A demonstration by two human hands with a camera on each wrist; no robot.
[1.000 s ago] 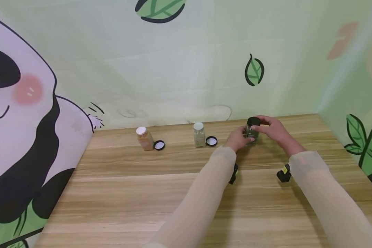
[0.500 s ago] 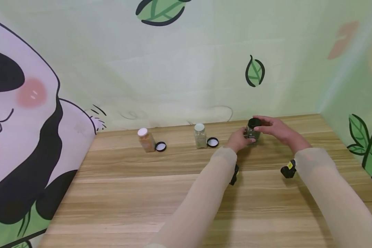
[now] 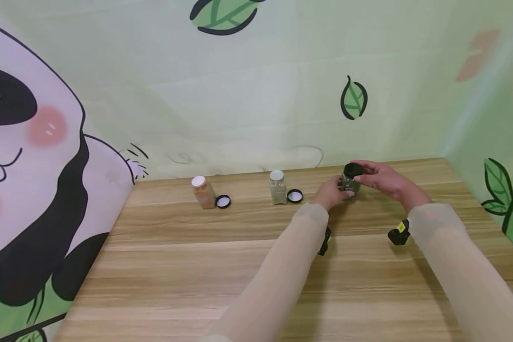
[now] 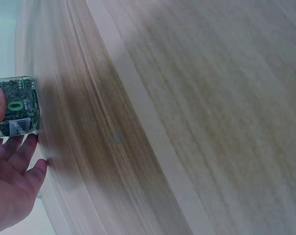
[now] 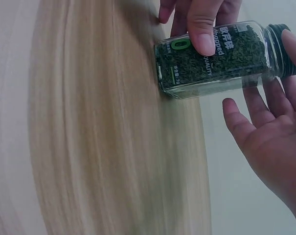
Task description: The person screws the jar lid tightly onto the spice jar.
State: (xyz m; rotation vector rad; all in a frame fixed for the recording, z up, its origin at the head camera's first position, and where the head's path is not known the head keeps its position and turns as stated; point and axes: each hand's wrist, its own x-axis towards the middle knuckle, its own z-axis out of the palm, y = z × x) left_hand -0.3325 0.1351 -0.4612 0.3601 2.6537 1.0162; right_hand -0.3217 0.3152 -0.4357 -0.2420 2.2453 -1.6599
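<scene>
A clear glass jar of chopped green dried herbs (image 3: pixel 349 186) stands near the back edge of the table, its lettering and green mark readable in the right wrist view. My left hand (image 3: pixel 330 192) grips the jar's body from the left, thumb across the front. On top sits a black screw lid (image 3: pixel 353 169), which my right hand (image 3: pixel 383 180) pinches between thumb and fingers. In the left wrist view, only the lower part of the herb jar (image 4: pixel 23 93) shows at the left edge.
To the left stand a jar with pale contents (image 3: pixel 278 188) and a jar of orange contents (image 3: pixel 204 194), both with whitish tops. Beside each lies a black-rimmed lid: one lid (image 3: pixel 295 195) and another lid (image 3: pixel 223 201). A printed panda wall covering (image 3: pixel 256 109) rises behind the table.
The camera view has shifted slightly. My right wrist has turned a little outward while the fingers stay on the lid. My left hand keeps its hold on the jar.
</scene>
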